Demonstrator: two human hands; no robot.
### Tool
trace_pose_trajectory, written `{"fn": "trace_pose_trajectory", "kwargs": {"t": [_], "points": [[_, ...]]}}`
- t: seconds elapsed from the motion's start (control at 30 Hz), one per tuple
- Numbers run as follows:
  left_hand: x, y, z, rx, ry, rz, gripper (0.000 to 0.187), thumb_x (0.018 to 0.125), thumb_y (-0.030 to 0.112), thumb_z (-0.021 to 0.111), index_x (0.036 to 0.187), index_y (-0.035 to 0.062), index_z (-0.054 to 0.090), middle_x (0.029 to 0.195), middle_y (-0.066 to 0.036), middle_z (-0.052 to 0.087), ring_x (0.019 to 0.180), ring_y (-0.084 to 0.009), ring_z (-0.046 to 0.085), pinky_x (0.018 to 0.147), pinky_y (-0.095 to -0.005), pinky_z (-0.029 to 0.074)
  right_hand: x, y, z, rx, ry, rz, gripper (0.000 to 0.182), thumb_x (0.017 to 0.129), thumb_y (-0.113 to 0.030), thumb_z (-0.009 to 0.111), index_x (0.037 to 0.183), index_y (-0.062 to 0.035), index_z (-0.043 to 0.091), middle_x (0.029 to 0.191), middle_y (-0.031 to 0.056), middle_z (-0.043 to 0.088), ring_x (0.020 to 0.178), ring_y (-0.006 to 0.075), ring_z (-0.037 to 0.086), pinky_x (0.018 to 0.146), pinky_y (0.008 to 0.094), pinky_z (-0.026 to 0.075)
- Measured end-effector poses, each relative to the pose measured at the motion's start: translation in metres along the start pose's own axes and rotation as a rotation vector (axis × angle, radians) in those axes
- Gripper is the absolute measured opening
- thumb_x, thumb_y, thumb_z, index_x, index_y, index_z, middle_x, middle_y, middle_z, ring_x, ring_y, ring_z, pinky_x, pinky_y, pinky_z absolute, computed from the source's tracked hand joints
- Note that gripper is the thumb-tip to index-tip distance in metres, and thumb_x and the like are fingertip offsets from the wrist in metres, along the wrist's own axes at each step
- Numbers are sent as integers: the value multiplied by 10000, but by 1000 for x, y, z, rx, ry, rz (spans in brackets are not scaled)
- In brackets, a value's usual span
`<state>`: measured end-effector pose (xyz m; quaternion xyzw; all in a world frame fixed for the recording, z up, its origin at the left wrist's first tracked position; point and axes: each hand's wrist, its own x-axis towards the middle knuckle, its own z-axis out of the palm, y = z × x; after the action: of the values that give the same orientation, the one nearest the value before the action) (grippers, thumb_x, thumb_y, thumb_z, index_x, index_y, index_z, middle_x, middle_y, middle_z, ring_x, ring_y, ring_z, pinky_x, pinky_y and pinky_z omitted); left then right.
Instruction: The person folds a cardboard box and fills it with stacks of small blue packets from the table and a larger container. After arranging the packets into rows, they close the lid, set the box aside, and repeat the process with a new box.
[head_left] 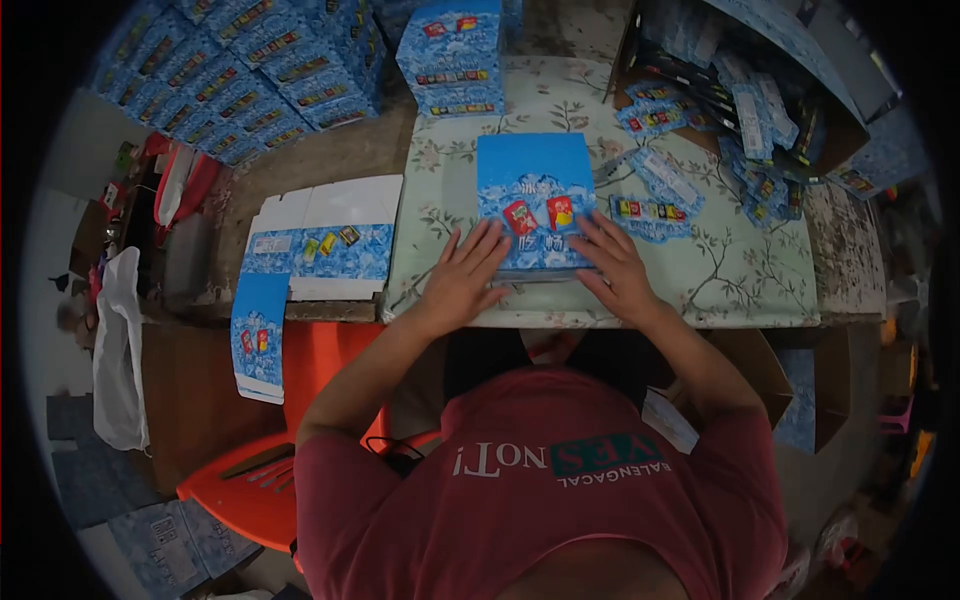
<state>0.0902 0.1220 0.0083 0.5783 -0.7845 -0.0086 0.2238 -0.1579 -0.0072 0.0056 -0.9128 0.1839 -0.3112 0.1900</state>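
A blue printed carton (pixel 535 165) lies on the flowered tablecloth in front of me, with red and yellow packs pictured on its top. My left hand (pixel 465 272) rests at its left front corner, fingers spread on the printed face. At the opposite front corner, my right hand (pixel 614 264) lies with its fingers apart on the carton. Neither hand is closed round anything. Just right of the carton are several loose blue printed card pieces (pixel 655 212). To the left, a flattened carton blank (pixel 340 245) lies on the table, its blue flap hanging over the front edge.
Tall stacks of blue cartons (pixel 270 70) stand at the back left, and a shorter stack (pixel 450 60) behind the carton. An opened box (pixel 850 140) of printed cards sits at the back right. An orange chair (pixel 240 490) is beside me at the left.
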Motion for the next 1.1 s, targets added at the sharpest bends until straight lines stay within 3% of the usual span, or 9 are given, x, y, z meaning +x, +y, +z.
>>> {"fn": "trace_pose_trajectory", "kwargs": {"t": [0.07, 0.13, 0.17, 0.4, 0.63, 0.83, 0.97, 1.03, 1.1], "points": [[-1, 5, 12, -85, 193, -69, 766, 845, 227, 643, 1438, 30, 200, 1478, -186, 243, 1367, -289, 258, 1082, -444, 234, -7, 10, 25, 389, 204, 396, 596, 888, -172, 569, 1405, -28, 311, 1442, 175, 321, 1323, 282, 328, 1064, 368, 274], [8, 12, 23, -1139, 184, -572, 695, 910, 200, 568, 1439, 0, 164, 1449, -172, 287, 1332, -232, 288, 1077, -363, 237, 4, -3, 32, 760, 235, 591, 615, 893, -165, 553, 1423, -34, 269, 1447, 150, 313, 1322, 257, 318, 1069, 353, 261], [13, 16, 33, -1182, 265, -569, 653, 934, 177, 519, 1442, -9, 153, 1430, -133, 304, 1292, -179, 297, 1062, -304, 241, 10, -10, 35, 1129, 245, 809, 636, 898, -159, 538, 1440, -39, 228, 1451, 125, 305, 1322, 233, 308, 1073, 338, 248], [110, -28, -58, -1109, 526, -478, 645, 907, 151, 549, 1436, 2, 213, 1404, -126, 365, 1269, -179, 351, 1041, -296, 276, 142, -1, -20, 1147, 341, 496, 635, 869, -97, 519, 1441, -55, 248, 1402, 100, 374, 1270, 199, 356, 1047, 320, 269], [228, -186, -125, -1191, 614, -516, 701, 866, 379, 594, 1433, 93, 298, 1406, -120, 380, 1254, -224, 394, 1024, -344, 308, 323, 40, -2, 1012, 398, 417, 731, 876, -332, 576, 1449, -58, 214, 1378, 131, 400, 1241, 219, 398, 1023, 322, 302], [231, -220, -107, -1103, 520, -643, 810, 823, 535, 590, 1429, 83, 299, 1411, -151, 369, 1270, -274, 391, 1022, -372, 318, 341, 68, 28, 929, 348, 306, 786, 879, -454, 566, 1452, -61, 199, 1416, 171, 352, 1296, 249, 349, 1051, 328, 280], [168, -204, -88, -877, 666, -613, 925, 791, 587, 599, 1411, -10, 261, 1401, -253, 335, 1279, -373, 365, 1043, -405, 307, 265, 69, 26, 869, 210, 480, 673, 914, -386, 538, 1422, -37, 268, 1419, 176, 353, 1319, 244, 328, 1063, 328, 271], [100, -167, -68, -55, 344, -613, 921, 771, 549, 631, 1393, -26, 271, 1381, -273, 352, 1277, -413, 354, 1045, -434, 309, 204, 83, 30, 812, 181, 396, 557, 939, -277, 531, 1391, -17, 335, 1407, 168, 380, 1311, 248, 347, 1056, 344, 292], [33, -120, -48, 484, 100, -866, 890, 740, 511, 661, 1351, -42, 325, 1366, -297, 354, 1274, -434, 348, 1046, -472, 300, 129, 89, 39, 585, 62, 444, 522, 914, -227, 570, 1356, -18, 390, 1361, 166, 439, 1291, 264, 377, 1038, 365, 320]]}}
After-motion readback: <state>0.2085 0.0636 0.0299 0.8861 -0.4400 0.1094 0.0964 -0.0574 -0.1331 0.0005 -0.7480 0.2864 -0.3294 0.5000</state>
